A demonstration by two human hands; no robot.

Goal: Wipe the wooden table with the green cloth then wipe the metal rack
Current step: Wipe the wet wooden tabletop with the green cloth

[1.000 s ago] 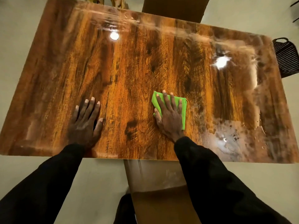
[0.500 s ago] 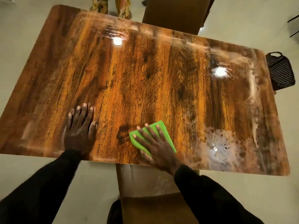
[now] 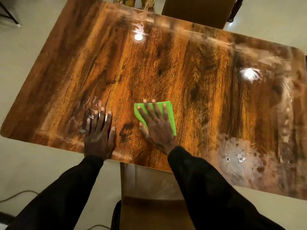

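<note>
- While the right hand (image 3: 157, 128) lies flat with its fingers spread, it presses the green cloth (image 3: 171, 117) down onto the wooden table (image 3: 182, 72); no finger curls round the cloth.
- The green cloth is folded into a rough rectangle and sits flat on the tabletop under the right hand's fingers, showing between them and just past the little finger.
- The left hand (image 3: 98, 136) rests palm-down on bare wood just to the left of the right hand, apart from it. Its fingers are straight and close together and hold nothing.
- Both arms wear black sleeves (image 3: 207, 188).
- To the right of the right hand, by the near edge, lies a cloudy wet patch (image 3: 235, 158) with droplets.
- Two bright light reflections (image 3: 138, 37) shine on the glossy wood ahead of the hands.
- A brown chair (image 3: 196, 10) stands beyond the far edge.
- Between the arms, under the near edge, is a brown boxy shape (image 3: 149, 205); I cannot tell whether it is a seat or a box.
</note>
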